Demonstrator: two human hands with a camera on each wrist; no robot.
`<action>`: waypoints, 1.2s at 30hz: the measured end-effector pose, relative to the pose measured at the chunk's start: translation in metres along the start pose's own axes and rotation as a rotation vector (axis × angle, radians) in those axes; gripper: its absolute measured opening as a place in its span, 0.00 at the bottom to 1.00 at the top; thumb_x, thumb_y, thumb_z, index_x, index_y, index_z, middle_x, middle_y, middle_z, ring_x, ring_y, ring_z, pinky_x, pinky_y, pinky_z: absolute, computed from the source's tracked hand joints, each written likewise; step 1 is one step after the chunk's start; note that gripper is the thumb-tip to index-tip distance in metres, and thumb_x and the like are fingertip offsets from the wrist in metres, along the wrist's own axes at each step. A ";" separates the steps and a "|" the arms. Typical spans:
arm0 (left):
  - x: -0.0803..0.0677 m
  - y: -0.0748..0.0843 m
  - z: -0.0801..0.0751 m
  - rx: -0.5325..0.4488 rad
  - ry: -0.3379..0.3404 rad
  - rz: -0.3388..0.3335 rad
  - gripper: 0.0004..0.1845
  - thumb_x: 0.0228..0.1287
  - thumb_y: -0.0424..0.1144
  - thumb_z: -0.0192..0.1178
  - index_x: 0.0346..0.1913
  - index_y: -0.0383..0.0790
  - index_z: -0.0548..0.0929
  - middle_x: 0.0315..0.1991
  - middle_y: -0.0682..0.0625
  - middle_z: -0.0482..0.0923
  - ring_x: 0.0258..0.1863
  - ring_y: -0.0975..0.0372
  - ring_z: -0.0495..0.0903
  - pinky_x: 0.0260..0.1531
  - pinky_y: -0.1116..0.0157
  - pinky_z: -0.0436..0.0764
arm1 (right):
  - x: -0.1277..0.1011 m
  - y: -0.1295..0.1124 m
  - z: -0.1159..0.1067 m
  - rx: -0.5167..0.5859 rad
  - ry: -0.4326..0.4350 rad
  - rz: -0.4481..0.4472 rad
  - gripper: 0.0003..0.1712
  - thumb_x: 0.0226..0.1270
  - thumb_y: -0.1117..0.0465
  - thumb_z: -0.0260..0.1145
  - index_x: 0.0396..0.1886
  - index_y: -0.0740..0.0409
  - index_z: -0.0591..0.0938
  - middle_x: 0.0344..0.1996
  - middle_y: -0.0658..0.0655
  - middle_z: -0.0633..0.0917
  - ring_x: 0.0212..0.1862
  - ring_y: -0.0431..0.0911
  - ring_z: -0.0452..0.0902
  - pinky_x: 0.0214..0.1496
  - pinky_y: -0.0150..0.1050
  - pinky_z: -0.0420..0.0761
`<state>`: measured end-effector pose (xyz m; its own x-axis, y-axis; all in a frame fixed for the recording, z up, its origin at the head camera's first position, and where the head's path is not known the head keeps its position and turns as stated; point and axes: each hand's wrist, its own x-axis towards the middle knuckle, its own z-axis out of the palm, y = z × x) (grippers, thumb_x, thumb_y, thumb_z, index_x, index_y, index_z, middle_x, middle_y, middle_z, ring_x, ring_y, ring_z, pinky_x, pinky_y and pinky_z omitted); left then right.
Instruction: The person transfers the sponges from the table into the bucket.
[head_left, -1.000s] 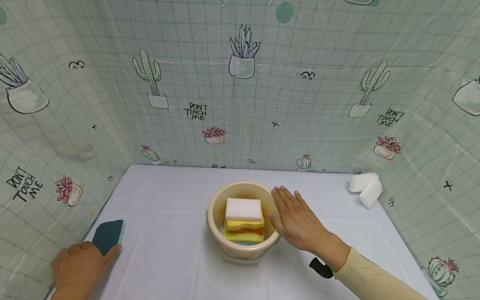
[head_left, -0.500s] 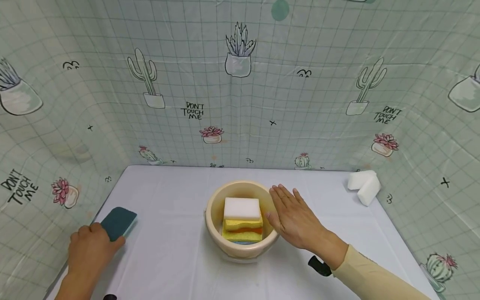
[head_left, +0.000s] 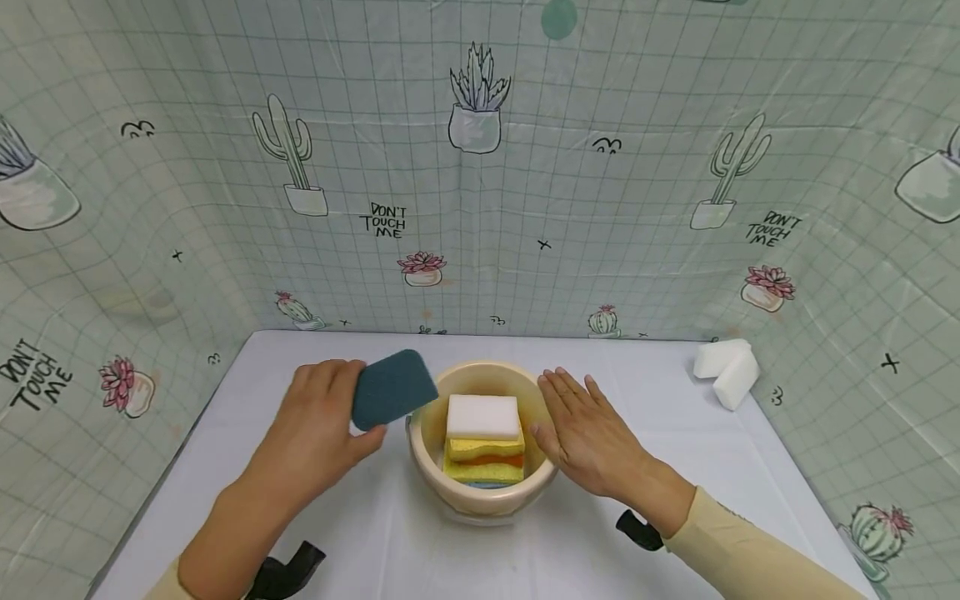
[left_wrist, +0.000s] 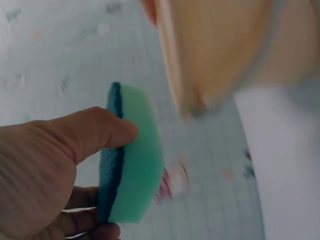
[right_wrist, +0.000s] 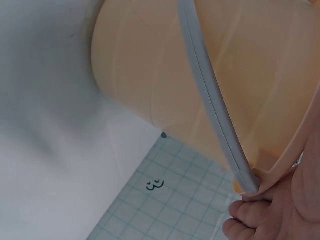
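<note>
Surface: a flat white cloth-covered table point(head_left: 337, 517), with the round beige plastic bowl point(head_left: 433, 417) standing at its middle.
Room: a mint-green squared plastic sheet point(head_left: 645, 208) hangs close round the table on three sides, printed with potted cacti, succulents and pink flowers.
Writing: "DON'T TOUCH ME" reads in black on the sheet at 12 o'clock, again at 2 o'clock and at 9 o'clock.
Left hand: the left hand point(head_left: 318, 429) pinches a dark teal and light green rectangular sponge point(head_left: 392, 387) between thumb and fingers, raised off the cloth just beside the bowl's rim at 10 o'clock; the left wrist view shows the thumb point(left_wrist: 95, 132) pressed on the dark face and the green foam point(left_wrist: 137, 165) turned towards the bowl.
Right hand: the right hand point(head_left: 588, 433) lies flat with fingers straight against the bowl's outer wall at 3 o'clock, gripping nothing.
In the bowl: a white foam block point(head_left: 483, 415) lies on top of a stack of yellow sponges point(head_left: 483, 461).
Far corner: two white foam blocks point(head_left: 726, 371) lean together at 2 o'clock, well apart from the bowl.
</note>
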<state>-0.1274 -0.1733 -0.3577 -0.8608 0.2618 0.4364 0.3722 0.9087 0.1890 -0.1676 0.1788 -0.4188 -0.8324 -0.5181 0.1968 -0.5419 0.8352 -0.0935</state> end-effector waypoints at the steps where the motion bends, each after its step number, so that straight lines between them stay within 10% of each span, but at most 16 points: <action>1: 0.005 0.011 0.000 -0.011 -0.032 0.015 0.43 0.48 0.44 0.85 0.63 0.24 0.78 0.57 0.31 0.79 0.56 0.39 0.76 0.58 0.42 0.79 | 0.000 0.000 0.000 0.000 -0.003 0.002 0.39 0.84 0.46 0.52 0.80 0.71 0.64 0.79 0.68 0.67 0.82 0.62 0.59 0.83 0.64 0.56; 11: 0.026 0.069 0.026 -0.077 -0.282 0.173 0.44 0.53 0.50 0.83 0.66 0.28 0.78 0.59 0.36 0.78 0.59 0.44 0.74 0.60 0.43 0.78 | 0.002 0.003 0.004 0.000 0.003 0.011 0.37 0.85 0.46 0.49 0.81 0.66 0.66 0.79 0.63 0.69 0.82 0.58 0.60 0.84 0.62 0.56; 36: 0.028 0.071 0.047 -0.134 -0.401 0.201 0.38 0.51 0.50 0.84 0.62 0.34 0.82 0.54 0.44 0.80 0.56 0.51 0.76 0.53 0.51 0.76 | 0.001 0.003 0.005 0.010 0.022 0.036 0.36 0.85 0.47 0.49 0.80 0.67 0.67 0.79 0.63 0.70 0.82 0.58 0.61 0.83 0.60 0.61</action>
<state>-0.1415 -0.0859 -0.3732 -0.8235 0.5573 0.1065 0.5641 0.7841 0.2587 -0.1707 0.1802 -0.4243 -0.8486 -0.4836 0.2143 -0.5130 0.8512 -0.1105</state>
